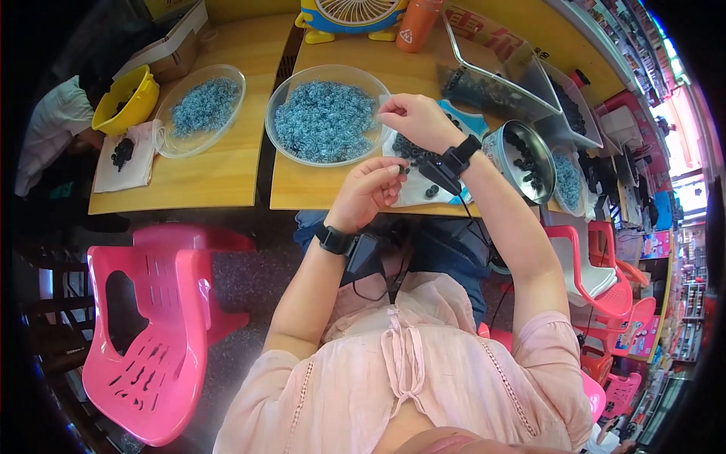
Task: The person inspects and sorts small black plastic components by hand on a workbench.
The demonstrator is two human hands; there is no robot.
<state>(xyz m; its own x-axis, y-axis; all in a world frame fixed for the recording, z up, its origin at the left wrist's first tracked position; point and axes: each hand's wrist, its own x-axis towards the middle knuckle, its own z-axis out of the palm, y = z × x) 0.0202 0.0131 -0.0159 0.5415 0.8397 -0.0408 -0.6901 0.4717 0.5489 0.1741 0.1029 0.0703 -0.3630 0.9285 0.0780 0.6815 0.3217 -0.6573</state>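
My left hand point(370, 189) pinches a small black round part point(404, 170) between thumb and fingers, just above the table's front edge. My right hand point(420, 122) is closed in a pinch at the right rim of a round clear tray point(270, 125). Small coiled blue pieces point(325, 117) that look like springs are heaped in that tray. Whatever sits between my right fingertips is too small to make out. Below my right wrist, more black round parts point(432, 191) lie on a white cloth point(412, 195), partly covered by the hand.
A metal bowl point(546, 170) of black parts stands to the right, with clear bins point(522, 87) behind it. An orange bottle point(418, 26) and a yellow-blue fan point(355, 11) are at the back. Leftward are another tray point(240, 76), a yellow basket point(140, 106) and a pink chair point(162, 333).
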